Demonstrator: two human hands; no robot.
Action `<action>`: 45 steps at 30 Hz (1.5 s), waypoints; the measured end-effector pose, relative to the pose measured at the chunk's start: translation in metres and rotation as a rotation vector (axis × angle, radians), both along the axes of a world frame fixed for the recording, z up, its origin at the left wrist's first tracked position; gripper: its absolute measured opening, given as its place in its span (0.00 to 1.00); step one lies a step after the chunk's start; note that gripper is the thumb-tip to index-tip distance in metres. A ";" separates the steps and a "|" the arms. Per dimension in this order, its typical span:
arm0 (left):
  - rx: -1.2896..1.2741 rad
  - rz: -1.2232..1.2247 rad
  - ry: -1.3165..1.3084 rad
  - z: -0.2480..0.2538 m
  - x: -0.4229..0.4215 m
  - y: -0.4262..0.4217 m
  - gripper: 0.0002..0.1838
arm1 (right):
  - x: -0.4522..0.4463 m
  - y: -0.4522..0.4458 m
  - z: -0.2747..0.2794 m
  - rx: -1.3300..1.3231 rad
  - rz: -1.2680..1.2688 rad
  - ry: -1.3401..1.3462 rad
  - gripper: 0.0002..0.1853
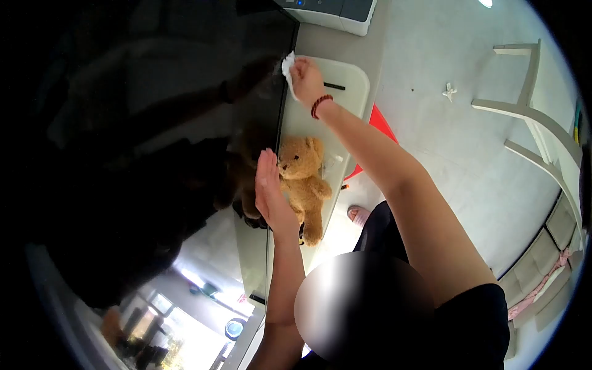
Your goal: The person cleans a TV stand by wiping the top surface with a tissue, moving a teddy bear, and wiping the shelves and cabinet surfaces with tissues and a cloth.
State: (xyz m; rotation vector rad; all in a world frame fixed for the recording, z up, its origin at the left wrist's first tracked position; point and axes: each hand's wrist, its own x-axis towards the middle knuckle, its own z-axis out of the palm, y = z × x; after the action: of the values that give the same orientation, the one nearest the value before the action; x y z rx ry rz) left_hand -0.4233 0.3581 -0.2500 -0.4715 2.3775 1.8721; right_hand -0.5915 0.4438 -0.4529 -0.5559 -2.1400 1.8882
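A large black screen (pixel 160 160), probably a television, fills the left side and mirrors my arms. My right hand (pixel 308 81), with a dark red bracelet (pixel 320 106) on its wrist, pinches a crumpled white tissue (pixel 288 69) against the screen's edge. Lower down, my left hand (pixel 270 188) is stretched flat with straight fingers, at the screen's border. It appears to rest there, holding nothing. Right beside it is a brown teddy bear (pixel 306 185) on the white stand (pixel 348 77), partly hidden by the left hand.
A white and grey printer (pixel 351 21) stands beyond the stand. Something red (pixel 382 126) shows behind the stand's edge. A pale chair (pixel 524 111), a small white scrap (pixel 449 92) on the floor and a padded seat (pixel 536 265) are to the right. A slippered foot (pixel 357 214) is below.
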 end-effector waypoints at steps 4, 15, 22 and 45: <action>0.032 -0.006 0.005 -0.003 0.006 -0.004 0.36 | -0.065 0.035 0.002 -0.120 -0.229 -0.002 0.15; 0.068 -0.008 0.049 0.036 0.001 0.007 0.34 | -0.111 0.048 0.101 0.099 -0.261 0.093 0.10; 0.044 -0.021 0.104 0.064 -0.005 0.011 0.34 | -0.099 0.034 0.243 -0.090 -0.354 0.662 0.13; -0.625 -0.377 -0.238 -0.083 0.041 -0.044 0.26 | 0.041 -0.040 0.021 0.214 0.036 -0.054 0.10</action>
State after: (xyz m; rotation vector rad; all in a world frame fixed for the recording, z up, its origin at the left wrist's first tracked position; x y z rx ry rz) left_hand -0.3820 0.3140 -0.3326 -0.2329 2.6085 0.8551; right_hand -0.5504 0.4037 -0.4322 -0.5323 -2.3637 1.6505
